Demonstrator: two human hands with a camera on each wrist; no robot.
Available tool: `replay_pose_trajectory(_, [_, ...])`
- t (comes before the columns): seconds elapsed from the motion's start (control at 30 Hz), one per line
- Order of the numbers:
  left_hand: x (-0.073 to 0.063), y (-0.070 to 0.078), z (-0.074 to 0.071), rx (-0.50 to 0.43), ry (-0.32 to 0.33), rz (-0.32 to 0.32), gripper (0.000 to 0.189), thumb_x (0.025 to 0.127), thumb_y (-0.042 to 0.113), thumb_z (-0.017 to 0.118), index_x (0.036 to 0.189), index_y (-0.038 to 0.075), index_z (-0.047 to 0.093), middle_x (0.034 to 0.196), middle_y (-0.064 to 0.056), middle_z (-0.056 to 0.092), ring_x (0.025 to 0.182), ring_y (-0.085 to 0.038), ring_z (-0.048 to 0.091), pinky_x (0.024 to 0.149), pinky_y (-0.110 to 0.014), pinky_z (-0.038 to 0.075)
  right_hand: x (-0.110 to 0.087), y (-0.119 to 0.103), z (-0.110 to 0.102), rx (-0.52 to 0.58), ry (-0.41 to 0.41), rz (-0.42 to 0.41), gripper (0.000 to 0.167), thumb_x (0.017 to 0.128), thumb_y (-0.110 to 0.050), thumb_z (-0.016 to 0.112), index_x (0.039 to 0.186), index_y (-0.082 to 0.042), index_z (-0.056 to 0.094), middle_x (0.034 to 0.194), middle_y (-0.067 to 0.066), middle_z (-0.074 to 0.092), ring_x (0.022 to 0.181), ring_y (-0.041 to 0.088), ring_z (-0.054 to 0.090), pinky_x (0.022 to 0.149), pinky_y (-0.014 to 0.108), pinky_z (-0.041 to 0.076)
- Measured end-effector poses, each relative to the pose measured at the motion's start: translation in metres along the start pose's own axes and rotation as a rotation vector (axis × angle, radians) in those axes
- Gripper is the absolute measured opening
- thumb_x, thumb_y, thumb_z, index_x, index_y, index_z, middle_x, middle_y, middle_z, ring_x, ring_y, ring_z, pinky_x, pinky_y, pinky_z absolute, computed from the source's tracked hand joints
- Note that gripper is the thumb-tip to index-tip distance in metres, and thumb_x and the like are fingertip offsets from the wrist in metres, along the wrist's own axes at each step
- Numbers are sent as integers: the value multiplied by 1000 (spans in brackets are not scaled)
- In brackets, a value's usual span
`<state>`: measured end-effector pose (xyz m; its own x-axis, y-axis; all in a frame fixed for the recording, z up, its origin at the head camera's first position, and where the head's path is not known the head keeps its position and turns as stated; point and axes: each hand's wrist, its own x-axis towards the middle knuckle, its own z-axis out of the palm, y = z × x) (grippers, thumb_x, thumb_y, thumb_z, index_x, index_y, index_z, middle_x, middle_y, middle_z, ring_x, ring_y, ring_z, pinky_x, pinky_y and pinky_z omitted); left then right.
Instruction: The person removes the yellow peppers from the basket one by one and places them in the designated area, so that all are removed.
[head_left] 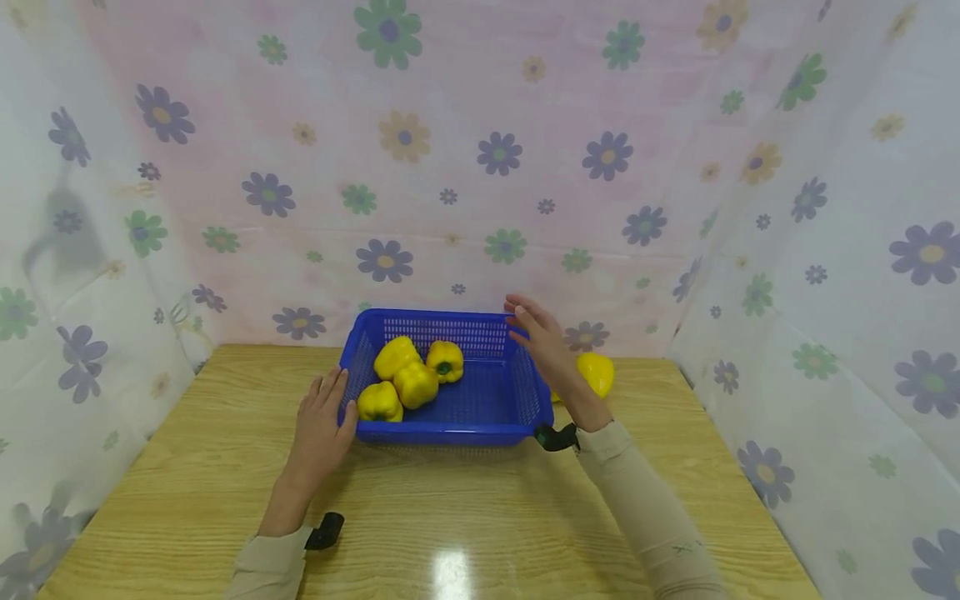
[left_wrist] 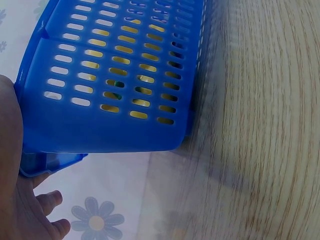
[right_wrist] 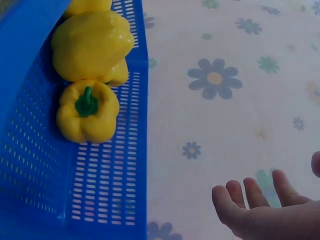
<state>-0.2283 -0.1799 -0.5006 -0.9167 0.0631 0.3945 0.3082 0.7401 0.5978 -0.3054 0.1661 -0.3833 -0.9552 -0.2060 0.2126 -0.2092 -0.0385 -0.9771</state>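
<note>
A blue perforated plastic basket stands on the wooden table with several yellow bell peppers grouped at its left side. My left hand rests at the basket's front left corner, its fingers along the left side and the thumb by the front rim. In the left wrist view, fingertips show past the rim. Over the basket's right rear part, my right hand hovers with spread fingers and nothing in it. Another yellow bell pepper lies on the table right of the basket, partly behind the right forearm.
A bit of yellow also shows between the basket's right side and the right wrist. Flower-print cloth hangs behind the table and along both sides. Black wrist mounts stick out at both cuffs, the right one close to the basket's front right corner.
</note>
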Motion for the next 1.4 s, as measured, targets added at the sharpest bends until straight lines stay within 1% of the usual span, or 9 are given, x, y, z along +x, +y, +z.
replay_pose_trajectory(0.23, [0, 2, 0, 1, -5, -2, 55, 106, 18, 46, 155, -6, 36, 161, -28, 30, 148, -58, 18, 112, -77, 15, 23, 22, 12, -57, -59, 17, 50, 112, -25, 39, 150, 6, 42, 156, 27, 40, 145, 48, 35, 121, 55, 28])
replay_pose_trajectory(0.4, [0, 1, 1, 7, -2, -5, 55, 105, 17, 46, 154, -7, 36, 161, -28, 31, 148, -58, 19, 113, -77, 15, 36, 34, 17, -236, -140, -7, 46, 111, -26, 41, 148, 2, 48, 152, 26, 45, 143, 44, 39, 119, 56, 31])
replay_pose_trajectory(0.5, [0, 0, 2, 7, -7, -9, 55, 105, 17, 46, 154, -7, 36, 162, -28, 31, 148, -57, 19, 113, -77, 15, 42, 42, 18, -344, -226, -9, 43, 110, -20, 43, 146, 3, 50, 150, 26, 48, 142, 40, 43, 118, 54, 34])
replay_pose_trajectory(0.7, [0, -3, 2, 4, -20, -21, 56, 106, 18, 46, 155, -6, 35, 162, -27, 30, 149, -56, 17, 113, -77, 14, 52, 54, 19, -461, -421, -15, 39, 104, 0, 51, 142, 4, 55, 147, 27, 52, 137, 45, 47, 113, 53, 41])
replay_pose_trajectory(1.03, [0, -1, 0, 2, -13, -11, 56, 107, 20, 45, 154, -7, 36, 162, -28, 30, 149, -57, 16, 112, -78, 15, 69, 74, 25, -671, -507, -44, 51, 90, 14, 61, 139, 1, 60, 147, 19, 55, 137, 41, 49, 111, 54, 44])
replay_pose_trajectory(1.1, [0, -2, 0, 5, -11, -8, 56, 106, 20, 45, 154, -7, 36, 162, -28, 30, 149, -57, 17, 112, -78, 15, 71, 77, 27, -702, -546, -43, 57, 87, 18, 58, 141, 2, 58, 149, 19, 53, 133, 40, 52, 93, 43, 55])
replay_pose_trajectory(1.13, [0, -2, 1, 8, -10, -7, 55, 106, 19, 45, 154, -7, 36, 162, -28, 30, 149, -57, 17, 112, -77, 15, 71, 77, 28, -715, -565, -42, 60, 85, 20, 55, 142, 2, 57, 150, 20, 52, 130, 38, 53, 82, 36, 54])
replay_pose_trajectory(1.23, [0, -3, 1, 15, -3, -4, 55, 106, 17, 45, 154, -7, 36, 161, -28, 31, 148, -57, 18, 113, -77, 15, 73, 79, 32, -734, -619, -24, 71, 79, 24, 48, 145, 1, 54, 152, 20, 49, 125, 35, 51, 59, 26, 39])
replay_pose_trajectory(1.4, [0, -2, 2, 13, 3, 1, 55, 105, 16, 46, 154, -7, 36, 161, -29, 31, 147, -58, 18, 112, -77, 15, 73, 84, 37, -771, -652, 14, 80, 76, 26, 45, 151, -3, 48, 157, 18, 45, 127, 31, 48, 53, 22, 33])
